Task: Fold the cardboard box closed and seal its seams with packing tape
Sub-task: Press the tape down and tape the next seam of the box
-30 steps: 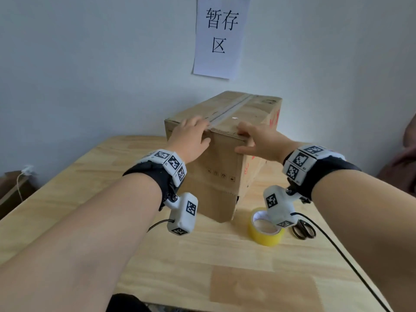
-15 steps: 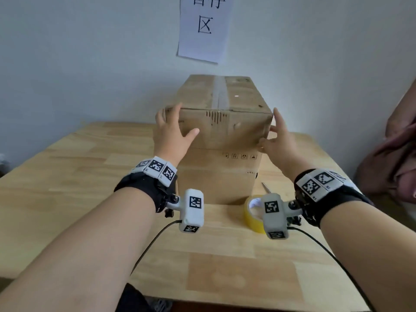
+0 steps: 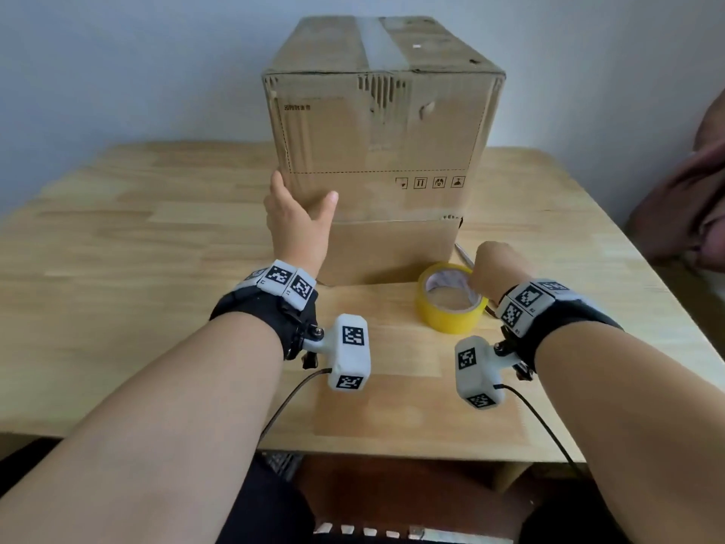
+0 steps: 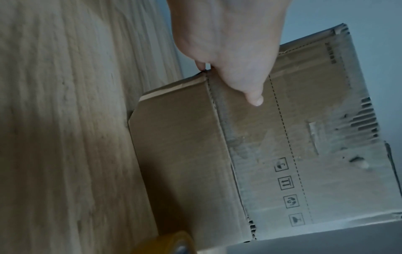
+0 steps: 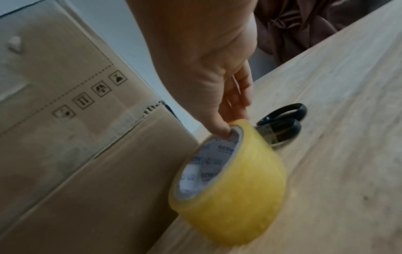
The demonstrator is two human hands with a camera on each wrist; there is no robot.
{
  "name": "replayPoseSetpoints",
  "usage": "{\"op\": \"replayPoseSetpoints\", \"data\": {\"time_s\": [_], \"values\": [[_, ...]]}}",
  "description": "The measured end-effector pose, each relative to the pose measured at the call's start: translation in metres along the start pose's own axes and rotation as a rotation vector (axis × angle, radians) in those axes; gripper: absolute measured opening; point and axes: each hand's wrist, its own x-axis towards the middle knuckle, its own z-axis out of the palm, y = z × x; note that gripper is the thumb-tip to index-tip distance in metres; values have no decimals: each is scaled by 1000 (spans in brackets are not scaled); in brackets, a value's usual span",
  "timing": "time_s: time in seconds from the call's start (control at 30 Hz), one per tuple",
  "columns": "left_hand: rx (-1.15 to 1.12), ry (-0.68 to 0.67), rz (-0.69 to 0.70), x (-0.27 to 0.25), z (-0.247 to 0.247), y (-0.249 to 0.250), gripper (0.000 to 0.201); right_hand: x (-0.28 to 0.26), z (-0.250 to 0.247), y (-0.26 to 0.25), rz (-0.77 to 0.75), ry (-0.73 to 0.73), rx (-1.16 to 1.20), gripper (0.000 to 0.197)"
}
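A brown cardboard box (image 3: 376, 143) stands on the wooden table (image 3: 157, 268), its top flaps shut under a strip of clear tape. My left hand (image 3: 298, 217) rests at its lower left front corner. The thumb lies flat on the front face (image 4: 282, 137) and the fingers run round the side, hidden. In front of the box's right corner is a yellow tape roll (image 3: 447, 320). My right hand (image 3: 494, 268) pinches its far rim, with the thumb inside the core (image 5: 219, 130) and the fingers outside. The roll (image 5: 239, 197) looks tipped and blurred.
Black-handled scissors (image 5: 282, 120) lie just behind the roll, beside the box's right corner. A brownish cloth (image 3: 682, 214) hangs past the table's right edge. The wall stands close behind the box. Bare tabletop stretches to the left and in front.
The box has been turned square to me. My left hand slid from its top down to the lower left corner. My right hand left the box and took hold of the tape roll.
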Motion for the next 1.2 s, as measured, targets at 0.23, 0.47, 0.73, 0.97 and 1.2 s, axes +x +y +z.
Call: {"op": "replayPoseSetpoints", "data": {"time_s": [0.23,0.47,0.73,0.97,1.2], "values": [[10,152,224,-4,5,9,57,-15,-24,-24,-418,238,138,19],[-21,-382,519,-18,-10,49,21,-35,-39,-25,-703,526,379,21],[-51,-877,231,-21,-23,48,57,-42,-42,-30,-722,525,515,21],[-179,-776,236,-20,-20,54,27,-41,-49,-28,-623,421,651,18],[-230,-761,252,-18,-21,71,41,-38,-61,-31,-500,461,900,14]]}}
